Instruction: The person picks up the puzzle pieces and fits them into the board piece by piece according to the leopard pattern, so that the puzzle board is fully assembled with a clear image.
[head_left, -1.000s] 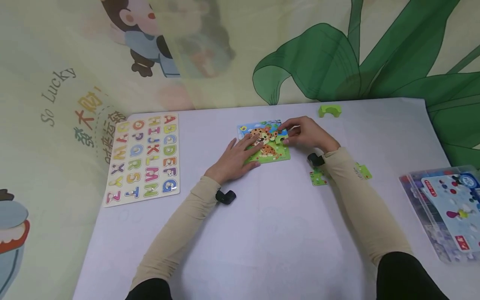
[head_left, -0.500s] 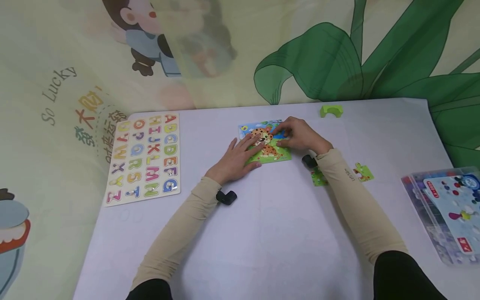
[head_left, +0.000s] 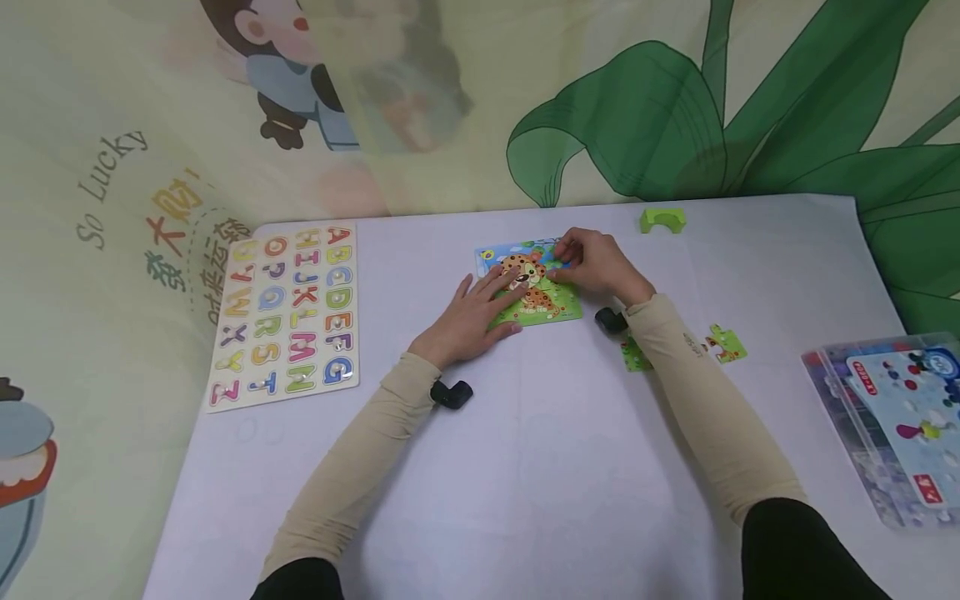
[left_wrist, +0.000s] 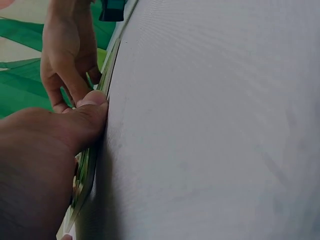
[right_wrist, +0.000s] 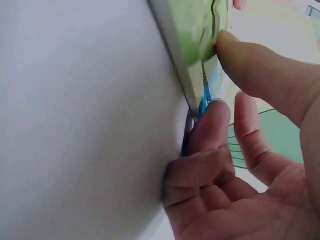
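Observation:
A leopard jigsaw puzzle [head_left: 542,307] lies flat in its tray near the back of the table. My left hand [head_left: 467,325] rests across its left side with fingers spread; in the left wrist view its thumb [left_wrist: 92,107] lies at the near edge. At the puzzle's right side is my right hand [head_left: 597,265], fingers curled. The right wrist view has its thumb [right_wrist: 245,62] on a green puzzle piece [right_wrist: 192,35], with a fingertip at the edge below, pinching it. A blue gap shows under that corner. Two loose puzzle pieces [head_left: 725,343] lie to the right, one partly behind the right forearm.
An alphabet board [head_left: 285,321] with coloured letters lies at the left. A green arch block [head_left: 663,221] stands by the back edge. At the right is a clear plastic box [head_left: 847,417] with a printed card on top.
My right hand has brought a green piece, held above the puzzle a second ago, down onto its right side, and its fingers have since shifted slightly. The left hand has stayed in place.

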